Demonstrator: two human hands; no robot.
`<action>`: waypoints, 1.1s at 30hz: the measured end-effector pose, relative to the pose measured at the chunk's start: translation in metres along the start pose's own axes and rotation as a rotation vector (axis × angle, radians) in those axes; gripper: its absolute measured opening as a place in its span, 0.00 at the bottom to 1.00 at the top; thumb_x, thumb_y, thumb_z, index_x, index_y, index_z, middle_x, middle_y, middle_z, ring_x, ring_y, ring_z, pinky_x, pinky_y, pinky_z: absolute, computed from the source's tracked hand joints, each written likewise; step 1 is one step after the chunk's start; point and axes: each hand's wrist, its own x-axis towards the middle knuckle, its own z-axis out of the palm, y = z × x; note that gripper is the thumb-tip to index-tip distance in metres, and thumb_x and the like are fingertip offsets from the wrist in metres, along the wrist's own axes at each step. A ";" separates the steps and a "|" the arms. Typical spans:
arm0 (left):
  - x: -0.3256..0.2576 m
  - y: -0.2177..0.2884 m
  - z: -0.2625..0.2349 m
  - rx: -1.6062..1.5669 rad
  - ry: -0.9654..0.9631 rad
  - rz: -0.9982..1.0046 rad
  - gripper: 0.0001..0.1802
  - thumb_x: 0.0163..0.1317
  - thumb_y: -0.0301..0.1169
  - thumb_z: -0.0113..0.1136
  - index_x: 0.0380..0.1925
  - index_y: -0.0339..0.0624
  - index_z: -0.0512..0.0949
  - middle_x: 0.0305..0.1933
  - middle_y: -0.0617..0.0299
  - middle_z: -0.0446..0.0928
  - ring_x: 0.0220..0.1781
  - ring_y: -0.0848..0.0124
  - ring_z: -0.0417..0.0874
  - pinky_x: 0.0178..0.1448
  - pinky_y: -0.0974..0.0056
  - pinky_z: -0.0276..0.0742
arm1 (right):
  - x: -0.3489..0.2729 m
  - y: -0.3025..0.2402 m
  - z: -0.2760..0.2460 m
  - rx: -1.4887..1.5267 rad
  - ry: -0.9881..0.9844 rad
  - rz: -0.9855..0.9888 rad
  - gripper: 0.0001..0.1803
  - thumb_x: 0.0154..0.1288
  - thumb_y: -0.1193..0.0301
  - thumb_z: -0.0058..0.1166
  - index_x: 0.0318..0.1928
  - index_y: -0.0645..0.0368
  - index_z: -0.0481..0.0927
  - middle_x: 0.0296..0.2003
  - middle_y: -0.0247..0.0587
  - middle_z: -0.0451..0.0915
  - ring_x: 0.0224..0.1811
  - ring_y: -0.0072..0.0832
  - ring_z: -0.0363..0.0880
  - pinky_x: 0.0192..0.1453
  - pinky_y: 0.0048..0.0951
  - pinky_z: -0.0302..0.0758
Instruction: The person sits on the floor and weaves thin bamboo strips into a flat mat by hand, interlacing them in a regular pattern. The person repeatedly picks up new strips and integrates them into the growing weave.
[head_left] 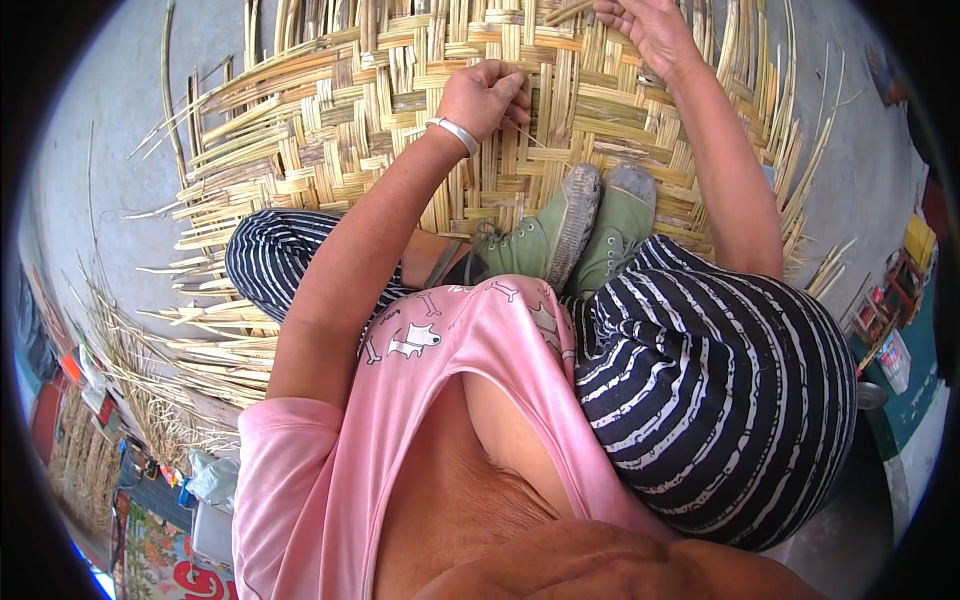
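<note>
A large mat of split reed strips in pale straw, green and brown lies on the floor, its loose ends fanning out at the sides. Over its middle, my left hand is closed in a pinch. From beneath its fingers a thin reed strip trails toward my shoes. Further up and to the right, my right hand has bent fingers at the end of a slanting reed strip, which it seems to grip near the top edge of the view.
My green canvas shoes rest on the mat just below my hands. Loose reeds are heaped at the left. A plastic bag lies at the lower left. At the right, small goods stand by a green surface.
</note>
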 end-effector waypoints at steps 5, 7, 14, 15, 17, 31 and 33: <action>0.001 0.002 0.003 -0.041 0.016 -0.023 0.14 0.77 0.34 0.56 0.51 0.33 0.80 0.37 0.55 0.86 0.32 0.69 0.90 0.35 0.65 0.86 | -0.008 -0.004 0.001 0.022 0.028 0.036 0.09 0.77 0.75 0.52 0.52 0.63 0.71 0.39 0.46 0.82 0.41 0.31 0.85 0.45 0.25 0.88; 0.003 0.010 0.004 0.043 0.031 0.037 0.14 0.77 0.33 0.57 0.49 0.32 0.81 0.38 0.55 0.87 0.32 0.69 0.90 0.36 0.65 0.87 | -0.009 -0.005 -0.001 0.030 0.025 0.044 0.09 0.77 0.75 0.52 0.52 0.62 0.71 0.39 0.47 0.82 0.41 0.31 0.85 0.45 0.25 0.88; 0.069 0.048 0.008 0.661 0.054 0.405 0.16 0.69 0.35 0.63 0.52 0.39 0.84 0.47 0.48 0.86 0.44 0.56 0.89 0.51 0.55 0.85 | -0.016 -0.013 0.011 -0.075 0.040 0.024 0.08 0.78 0.75 0.50 0.52 0.63 0.70 0.39 0.48 0.83 0.40 0.29 0.86 0.43 0.23 0.89; 0.077 0.056 0.007 0.823 0.021 0.408 0.18 0.68 0.36 0.63 0.54 0.41 0.84 0.51 0.46 0.86 0.49 0.52 0.88 0.56 0.52 0.84 | -0.014 -0.014 0.012 -0.114 0.036 0.015 0.08 0.78 0.75 0.50 0.52 0.63 0.70 0.39 0.48 0.83 0.40 0.29 0.86 0.43 0.23 0.89; 0.085 0.063 0.007 0.854 0.029 0.381 0.13 0.65 0.32 0.62 0.47 0.44 0.87 0.43 0.47 0.87 0.45 0.52 0.89 0.55 0.53 0.84 | -0.011 -0.013 0.013 -0.117 0.027 0.000 0.07 0.78 0.75 0.49 0.51 0.63 0.70 0.39 0.49 0.83 0.40 0.30 0.86 0.42 0.23 0.90; 0.110 0.061 0.004 0.828 -0.018 0.283 0.12 0.60 0.32 0.65 0.43 0.45 0.89 0.42 0.50 0.89 0.45 0.57 0.90 0.54 0.57 0.84 | 0.000 0.018 -0.001 -0.142 0.020 -0.051 0.08 0.79 0.74 0.50 0.52 0.63 0.71 0.43 0.49 0.83 0.43 0.30 0.87 0.46 0.25 0.90; 0.112 0.061 0.004 0.876 0.001 0.283 0.12 0.60 0.32 0.66 0.42 0.45 0.89 0.42 0.50 0.89 0.45 0.56 0.90 0.54 0.57 0.83 | 0.017 0.015 -0.002 -0.158 -0.048 -0.027 0.09 0.79 0.73 0.52 0.53 0.62 0.72 0.44 0.49 0.84 0.43 0.29 0.87 0.46 0.26 0.90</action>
